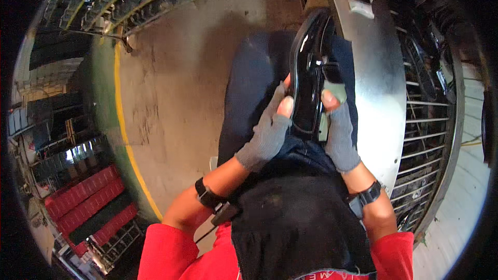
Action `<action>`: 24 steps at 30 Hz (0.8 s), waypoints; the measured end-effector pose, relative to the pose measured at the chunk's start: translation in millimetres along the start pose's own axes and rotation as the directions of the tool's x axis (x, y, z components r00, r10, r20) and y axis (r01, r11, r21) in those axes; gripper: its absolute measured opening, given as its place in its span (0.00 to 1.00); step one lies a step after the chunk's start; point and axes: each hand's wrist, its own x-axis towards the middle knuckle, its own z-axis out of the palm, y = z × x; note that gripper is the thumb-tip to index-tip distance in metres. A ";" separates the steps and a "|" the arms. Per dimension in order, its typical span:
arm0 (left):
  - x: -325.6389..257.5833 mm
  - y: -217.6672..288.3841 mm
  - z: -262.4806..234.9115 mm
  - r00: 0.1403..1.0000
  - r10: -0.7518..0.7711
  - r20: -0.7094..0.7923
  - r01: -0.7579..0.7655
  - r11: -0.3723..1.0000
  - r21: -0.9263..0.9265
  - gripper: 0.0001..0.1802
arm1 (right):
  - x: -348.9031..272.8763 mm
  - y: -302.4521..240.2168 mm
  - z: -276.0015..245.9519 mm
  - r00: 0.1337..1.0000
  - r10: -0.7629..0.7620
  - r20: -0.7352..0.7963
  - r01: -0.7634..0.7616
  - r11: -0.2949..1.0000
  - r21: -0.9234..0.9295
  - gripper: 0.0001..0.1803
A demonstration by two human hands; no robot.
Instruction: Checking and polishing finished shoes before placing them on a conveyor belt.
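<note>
A person is holding a glossy black shoe [307, 91] lengthwise over the lap [245, 91], toe pointing away. The gloved left hand [272, 129] is grasping one side, the right hand [339, 132] the other, a grip probably keeping it steady. Whether the thighs are bearing weight is staying unclear.
</note>
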 end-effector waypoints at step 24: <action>-28.0 165.5 29.0 0.954 0.287 -0.088 -0.239 0.902 0.359 0.56 | -46.3 -112.6 79.7 0.905 -0.417 0.080 0.418 0.841 -0.345 0.42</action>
